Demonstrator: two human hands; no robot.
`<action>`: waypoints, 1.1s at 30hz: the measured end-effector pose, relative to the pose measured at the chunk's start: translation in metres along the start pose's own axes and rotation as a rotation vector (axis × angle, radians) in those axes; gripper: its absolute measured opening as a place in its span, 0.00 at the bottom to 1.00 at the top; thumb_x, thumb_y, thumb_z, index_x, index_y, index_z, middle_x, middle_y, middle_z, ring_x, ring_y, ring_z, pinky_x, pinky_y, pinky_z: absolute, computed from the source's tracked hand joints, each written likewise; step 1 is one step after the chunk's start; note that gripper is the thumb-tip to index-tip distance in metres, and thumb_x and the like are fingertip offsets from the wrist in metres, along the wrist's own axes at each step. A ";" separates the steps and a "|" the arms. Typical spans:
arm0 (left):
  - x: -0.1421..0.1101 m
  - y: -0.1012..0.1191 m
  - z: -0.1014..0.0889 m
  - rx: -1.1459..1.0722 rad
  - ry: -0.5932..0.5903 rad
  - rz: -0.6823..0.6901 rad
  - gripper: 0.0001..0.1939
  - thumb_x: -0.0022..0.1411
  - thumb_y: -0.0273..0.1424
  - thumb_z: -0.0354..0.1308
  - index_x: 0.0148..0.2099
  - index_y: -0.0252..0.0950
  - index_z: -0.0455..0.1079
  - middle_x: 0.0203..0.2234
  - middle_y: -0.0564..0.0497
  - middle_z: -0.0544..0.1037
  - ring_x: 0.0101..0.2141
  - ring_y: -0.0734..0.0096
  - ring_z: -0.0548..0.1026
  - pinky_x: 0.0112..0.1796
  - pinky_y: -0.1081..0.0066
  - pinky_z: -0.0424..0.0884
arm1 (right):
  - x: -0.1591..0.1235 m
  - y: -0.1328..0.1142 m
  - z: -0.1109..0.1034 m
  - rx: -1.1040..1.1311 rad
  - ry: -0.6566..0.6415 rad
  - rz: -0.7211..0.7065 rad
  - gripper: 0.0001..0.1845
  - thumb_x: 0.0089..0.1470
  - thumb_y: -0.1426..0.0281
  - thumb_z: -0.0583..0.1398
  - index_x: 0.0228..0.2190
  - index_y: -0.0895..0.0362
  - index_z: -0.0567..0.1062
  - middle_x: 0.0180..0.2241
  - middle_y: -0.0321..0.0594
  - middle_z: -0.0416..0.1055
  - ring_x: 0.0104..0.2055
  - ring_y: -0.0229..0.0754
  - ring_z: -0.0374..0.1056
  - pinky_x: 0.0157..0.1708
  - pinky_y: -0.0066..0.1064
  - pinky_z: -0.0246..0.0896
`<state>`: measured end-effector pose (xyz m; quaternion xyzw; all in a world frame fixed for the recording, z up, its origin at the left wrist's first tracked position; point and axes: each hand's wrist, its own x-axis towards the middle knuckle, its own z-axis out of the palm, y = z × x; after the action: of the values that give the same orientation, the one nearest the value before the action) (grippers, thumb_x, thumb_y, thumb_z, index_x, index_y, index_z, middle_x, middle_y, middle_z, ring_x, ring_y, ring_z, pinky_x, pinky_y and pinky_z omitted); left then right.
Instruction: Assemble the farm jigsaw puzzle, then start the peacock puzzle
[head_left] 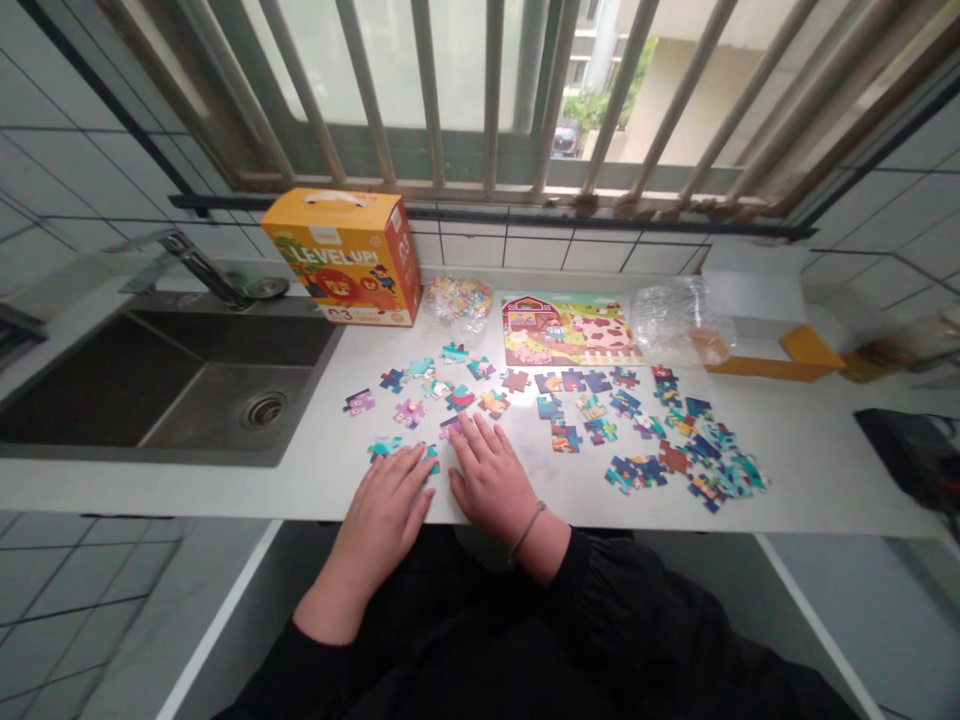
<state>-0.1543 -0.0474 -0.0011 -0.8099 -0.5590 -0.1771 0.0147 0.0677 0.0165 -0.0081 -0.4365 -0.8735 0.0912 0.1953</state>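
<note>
My left hand (388,497) lies palm down near the counter's front edge, fingers stretched out and holding nothing visible. Its fingertips reach teal puzzle pieces (385,447), partly covered by the hand. Beside it, my right hand (491,468) is also palm down with fingers extended, its fingertips at a purple puzzle piece (450,427) that they partly hide. Ahead of the hands are scattered loose pieces, among them a pink-purple piece (409,412) and an orange-brown piece (493,403). To the right, several blue pieces (636,473) form a rough cluster.
A dark sink (150,390) is set into the counter on the left. Along the back stand an orange puzzle box (349,260), a bag of pieces (459,305), a farm picture (570,330), clear plastic wrap (679,318) and an open carton (776,350).
</note>
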 end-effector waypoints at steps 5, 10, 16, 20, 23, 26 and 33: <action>0.012 0.030 0.021 -0.051 0.000 0.102 0.23 0.80 0.33 0.50 0.71 0.39 0.70 0.71 0.39 0.73 0.69 0.51 0.73 0.69 0.46 0.69 | -0.036 0.014 -0.015 -0.013 0.017 -0.045 0.31 0.71 0.66 0.58 0.71 0.58 0.68 0.78 0.50 0.56 0.81 0.58 0.49 0.77 0.56 0.49; 0.018 0.050 0.031 0.004 0.002 0.151 0.24 0.80 0.36 0.52 0.73 0.40 0.68 0.73 0.40 0.70 0.71 0.49 0.71 0.70 0.43 0.66 | -0.095 0.051 -0.042 -0.065 0.095 -0.021 0.23 0.71 0.68 0.60 0.64 0.55 0.75 0.72 0.49 0.67 0.77 0.57 0.58 0.75 0.56 0.55; 0.040 0.083 0.047 0.022 0.028 0.134 0.30 0.78 0.38 0.54 0.78 0.39 0.61 0.76 0.38 0.64 0.72 0.42 0.67 0.71 0.38 0.60 | -0.159 0.104 -0.082 -0.174 0.259 0.234 0.21 0.72 0.69 0.59 0.63 0.53 0.76 0.64 0.51 0.76 0.72 0.59 0.65 0.71 0.59 0.62; 0.057 0.116 0.059 -0.025 -0.024 0.287 0.31 0.79 0.41 0.54 0.78 0.38 0.61 0.77 0.40 0.63 0.74 0.46 0.65 0.73 0.41 0.56 | -0.178 0.114 -0.086 -0.240 0.239 0.289 0.24 0.73 0.66 0.59 0.66 0.55 0.73 0.66 0.51 0.75 0.72 0.61 0.66 0.71 0.61 0.60; 0.072 0.139 0.067 -0.053 -0.069 0.391 0.32 0.80 0.43 0.53 0.78 0.36 0.61 0.77 0.41 0.62 0.74 0.49 0.64 0.74 0.43 0.55 | -0.178 0.105 -0.073 -0.226 0.208 0.233 0.28 0.73 0.67 0.58 0.70 0.57 0.69 0.70 0.53 0.71 0.73 0.59 0.65 0.73 0.61 0.59; 0.083 0.154 0.072 -0.085 -0.103 0.435 0.32 0.80 0.44 0.53 0.78 0.36 0.61 0.77 0.42 0.62 0.75 0.50 0.63 0.75 0.44 0.54 | -0.172 0.094 -0.059 -0.181 0.207 0.196 0.31 0.72 0.70 0.56 0.73 0.59 0.65 0.71 0.54 0.68 0.75 0.56 0.64 0.74 0.58 0.59; 0.086 0.158 0.073 -0.118 -0.122 0.406 0.32 0.79 0.42 0.56 0.78 0.38 0.61 0.75 0.42 0.67 0.74 0.50 0.65 0.74 0.42 0.56 | -0.166 0.105 -0.061 -0.060 0.225 0.093 0.29 0.70 0.73 0.57 0.69 0.57 0.70 0.70 0.51 0.71 0.74 0.51 0.65 0.74 0.54 0.62</action>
<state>0.0356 -0.0132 -0.0158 -0.9146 -0.3728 -0.1537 -0.0312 0.2592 -0.0534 -0.0306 -0.4896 -0.8273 0.0245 0.2744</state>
